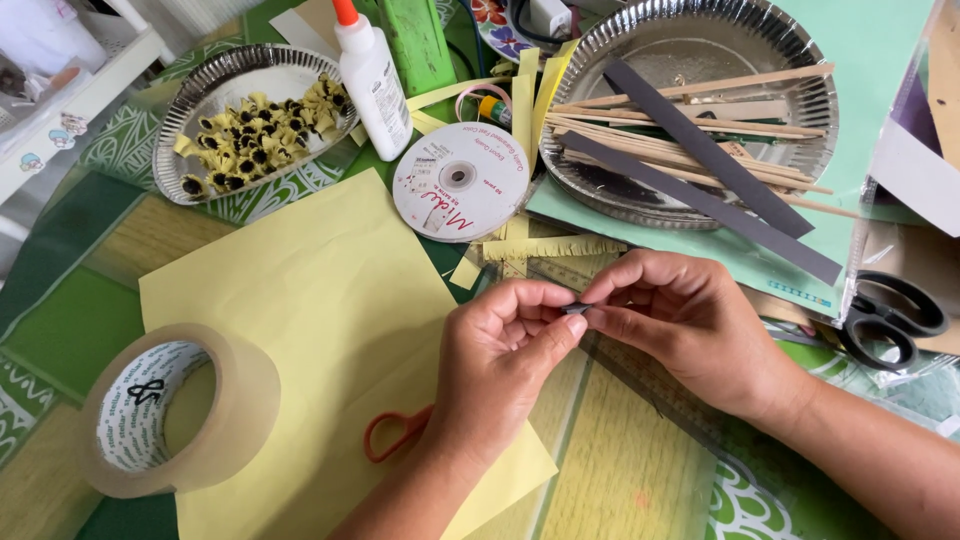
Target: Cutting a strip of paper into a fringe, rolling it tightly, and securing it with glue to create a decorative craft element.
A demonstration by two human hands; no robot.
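- Both hands meet over the middle of the table, a bit toward the near edge, pinching 1 tiny dark grey paper piece [576, 309] between them.
- Left hand [500, 350] has thumb and forefinger closed on the piece's left end; right hand [680, 325] grips the right end the same way. Looks like a fingertip hold because the thing is so small, probably for rolling or folding it.
- What shows of the piece runs roughly left-right, parallel to the near edge. Can't tell if it's already curled, the fingers hide most of it.
- Yellow paper sheet [300, 300] lies under the left hand like a work mat, with orange-handled scissors [395, 432] half hidden under the wrist.
- 2 foil plates sit at the far edge: the left plate [200, 100] holds little yellow-and-black rolled bits, the right plate [800, 60] holds long grey strips [700, 150] and wooden sticks.
- Glue bottle [372, 80], a white tape disc [460, 180], a clear tape roll [180, 410] at the near-left corner and black scissors [890, 320] at the right edge all sit within reach.
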